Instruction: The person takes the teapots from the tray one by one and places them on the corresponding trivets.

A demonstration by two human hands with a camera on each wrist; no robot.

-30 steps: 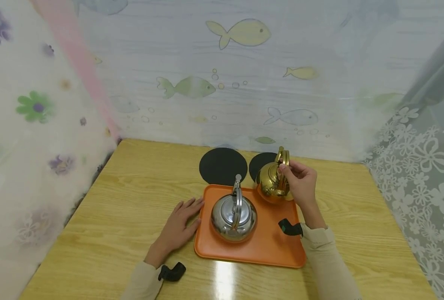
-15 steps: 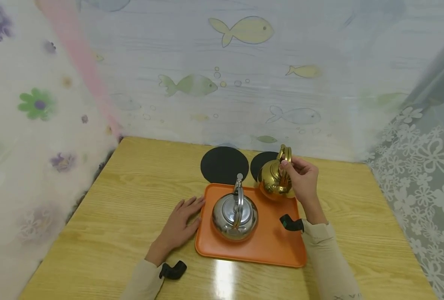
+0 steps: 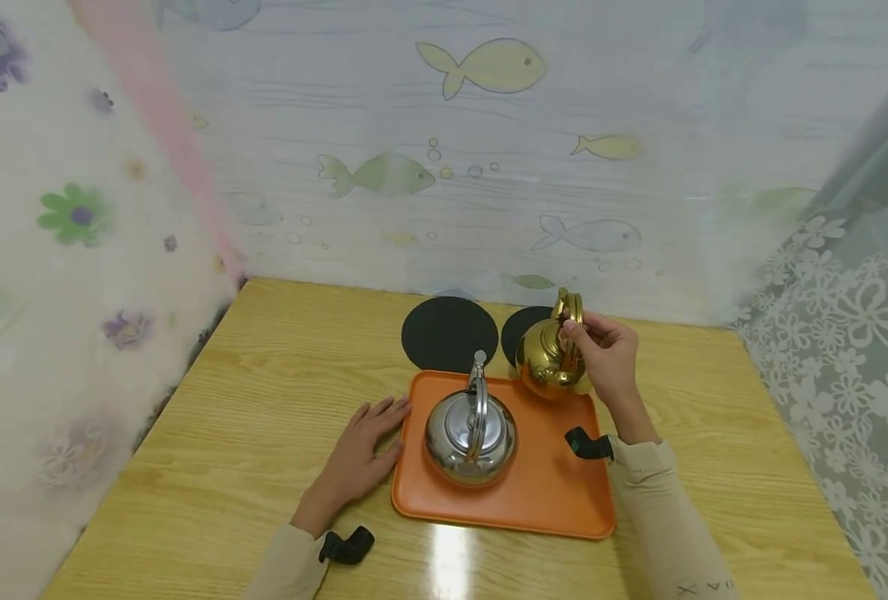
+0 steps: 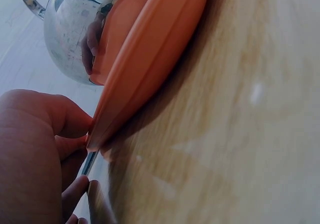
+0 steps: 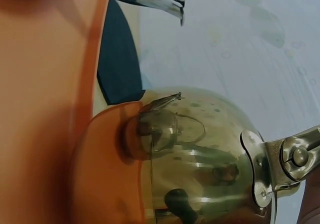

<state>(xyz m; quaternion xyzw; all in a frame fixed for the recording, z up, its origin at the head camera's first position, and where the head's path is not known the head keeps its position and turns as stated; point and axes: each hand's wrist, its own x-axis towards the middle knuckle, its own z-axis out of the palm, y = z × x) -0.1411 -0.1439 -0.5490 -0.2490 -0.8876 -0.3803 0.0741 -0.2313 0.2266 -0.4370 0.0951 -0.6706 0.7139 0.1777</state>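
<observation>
The tray (image 3: 549,492) lies between the hands, its edge touched by the left hand's (image 3: 361,446) extended fingers. The silver kettle (image 3: 470,442) stands on it, right of that hand, apparently settled. The right hand (image 3: 611,357) pinches the gold kettle's (image 3: 543,354) handle; that part seems unfinished, its release still pending. Since the earliest frame, this kettle has edged slightly farther off or up.

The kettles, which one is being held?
The gold kettle, by the right hand. The silver kettle stands on the orange tray with neither hand on it.
</observation>
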